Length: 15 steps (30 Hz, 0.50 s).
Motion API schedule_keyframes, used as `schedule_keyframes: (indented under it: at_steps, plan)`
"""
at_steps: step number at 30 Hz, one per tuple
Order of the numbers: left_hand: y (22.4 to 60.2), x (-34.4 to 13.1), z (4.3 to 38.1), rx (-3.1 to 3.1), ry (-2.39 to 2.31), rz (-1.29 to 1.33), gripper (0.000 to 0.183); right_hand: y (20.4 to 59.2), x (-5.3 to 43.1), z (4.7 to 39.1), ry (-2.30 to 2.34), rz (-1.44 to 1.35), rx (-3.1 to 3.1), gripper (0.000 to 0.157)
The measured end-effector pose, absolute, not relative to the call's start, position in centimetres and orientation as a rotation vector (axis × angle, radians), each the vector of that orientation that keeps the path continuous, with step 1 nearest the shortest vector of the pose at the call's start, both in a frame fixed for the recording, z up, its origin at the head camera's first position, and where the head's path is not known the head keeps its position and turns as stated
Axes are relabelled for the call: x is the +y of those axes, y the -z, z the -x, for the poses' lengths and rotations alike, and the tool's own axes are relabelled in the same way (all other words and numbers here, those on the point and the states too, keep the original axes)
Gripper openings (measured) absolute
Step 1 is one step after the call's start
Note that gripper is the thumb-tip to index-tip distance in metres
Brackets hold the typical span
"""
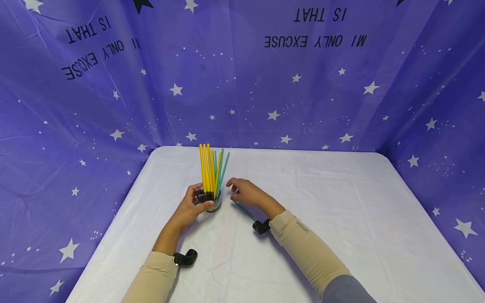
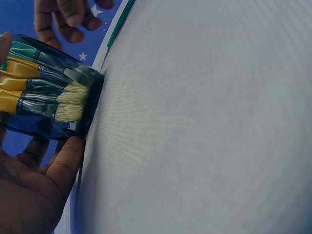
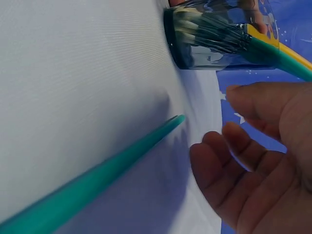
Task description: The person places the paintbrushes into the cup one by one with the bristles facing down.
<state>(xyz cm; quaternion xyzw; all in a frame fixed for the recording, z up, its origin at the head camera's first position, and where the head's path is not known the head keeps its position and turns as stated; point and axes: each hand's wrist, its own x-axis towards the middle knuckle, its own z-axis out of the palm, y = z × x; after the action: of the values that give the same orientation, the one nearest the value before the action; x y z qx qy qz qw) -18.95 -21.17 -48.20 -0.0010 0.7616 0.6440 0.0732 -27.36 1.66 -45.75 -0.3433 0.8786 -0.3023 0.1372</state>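
Observation:
My left hand [image 1: 187,210] grips a clear glass [image 1: 216,206] standing on the table, thumb on the near side and fingers round the far side. Several paintbrushes [image 1: 207,168] with yellow or green handles stand in it, bristles [image 2: 71,105] down in the left wrist view. To the right of the glass, my right hand [image 1: 248,193] hovers with loosely bent fingers and nothing between them. Below that hand a loose green paintbrush [image 1: 243,210] lies on the table, partly hidden by the wrist camera; its handle [image 3: 97,180] is close up in the right wrist view.
A white cloth covers the table [image 1: 341,210]. Purple curtains [image 1: 235,97] with stars and printed words hang behind it and along both sides. Black cameras [image 1: 185,258] are strapped to both wrists.

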Motion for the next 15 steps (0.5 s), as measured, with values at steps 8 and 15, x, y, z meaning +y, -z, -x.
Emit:
schedule_keyframes:
  at_steps: [8, 15]
  plan:
    - [48.2, -21.2, 19.0, 2.29, -1.926, 0.019, 0.081, 46.2, 1.9, 27.3, 0.789, 0.961, 2.521, 0.034]
    - [46.1, -20.7, 18.2, 2.276, -1.919, 0.019, 0.079, 46.3, 2.0, 27.2, 0.722, 0.889, 2.48, 0.026]
